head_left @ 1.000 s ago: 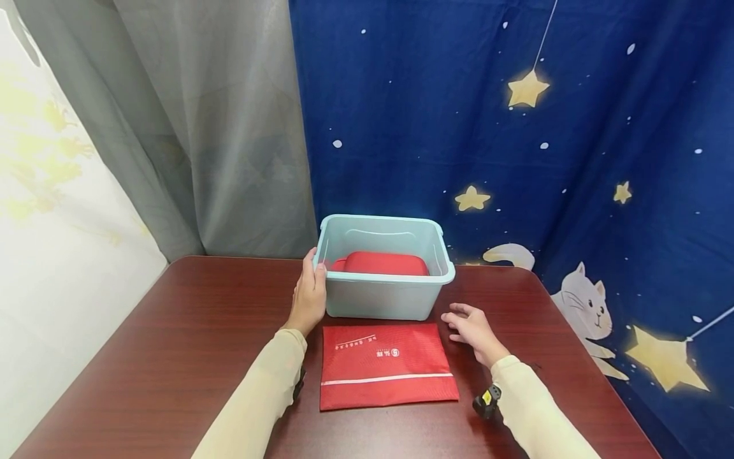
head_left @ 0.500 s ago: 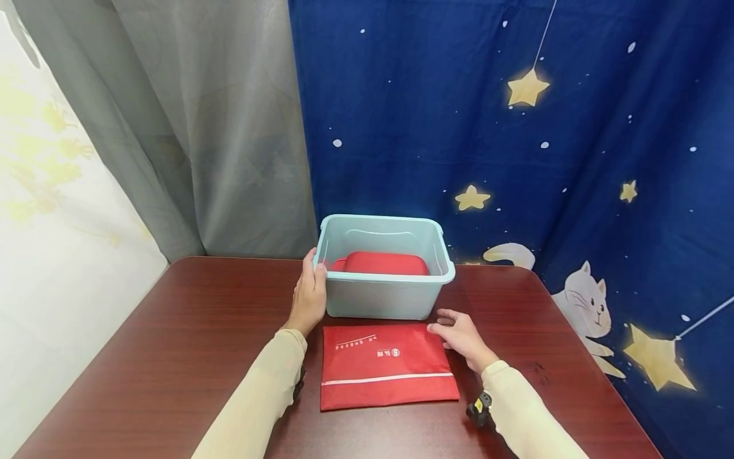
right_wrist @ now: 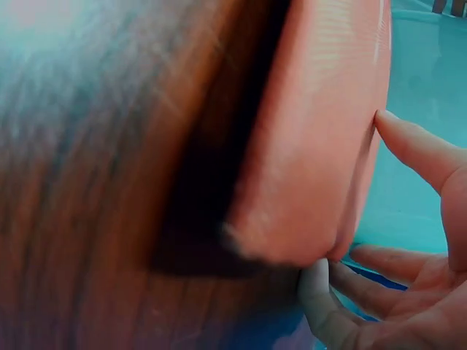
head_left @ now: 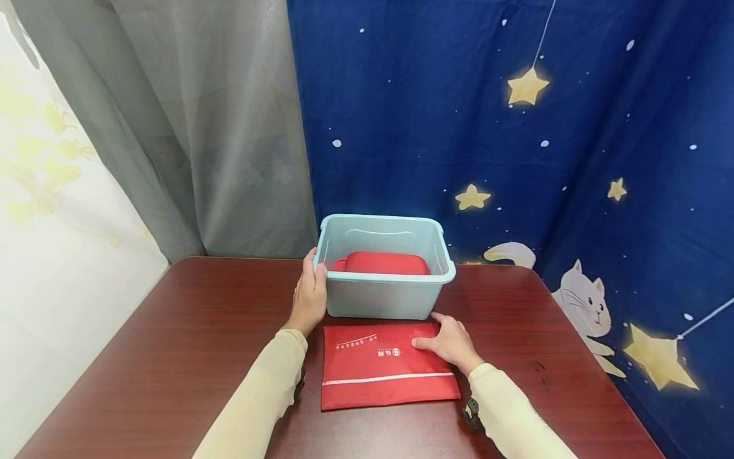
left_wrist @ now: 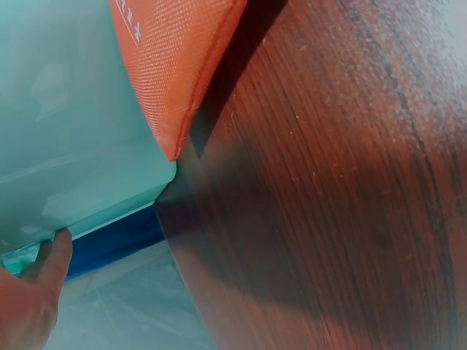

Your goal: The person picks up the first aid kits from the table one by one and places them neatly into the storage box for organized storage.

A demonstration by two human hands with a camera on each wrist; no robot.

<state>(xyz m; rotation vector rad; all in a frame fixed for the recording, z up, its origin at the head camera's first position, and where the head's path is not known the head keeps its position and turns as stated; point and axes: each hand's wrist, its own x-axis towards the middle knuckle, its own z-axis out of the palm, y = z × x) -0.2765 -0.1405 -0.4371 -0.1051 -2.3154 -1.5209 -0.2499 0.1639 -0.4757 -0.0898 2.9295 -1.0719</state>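
Observation:
My left hand [head_left: 309,296] holds the left side of a light-blue plastic bin [head_left: 378,299], thumb at the front corner of the rim. In the left wrist view, fingers [left_wrist: 55,266] reach up under the rim. A flat red fabric bag [head_left: 373,363] with white print and a white stripe lies in front of the bin. My right hand [head_left: 453,344] grips the bag's far right corner. The right wrist view has the thumb on the upper face of the red bag [right_wrist: 314,146] and the other fingers [right_wrist: 321,292] around its edge.
A rounded red case [head_left: 387,263] lies inside the bin, with another red thing partly hidden to its left. All stands on a dark red-brown wooden table [head_left: 201,344]. Behind its far edge hang a grey curtain [head_left: 246,140] and a blue star-patterned curtain [head_left: 401,115].
My right hand has moved left from beside the red bag onto its far right corner, the thumb now over the top. The left hand, bin and bag have stayed in place.

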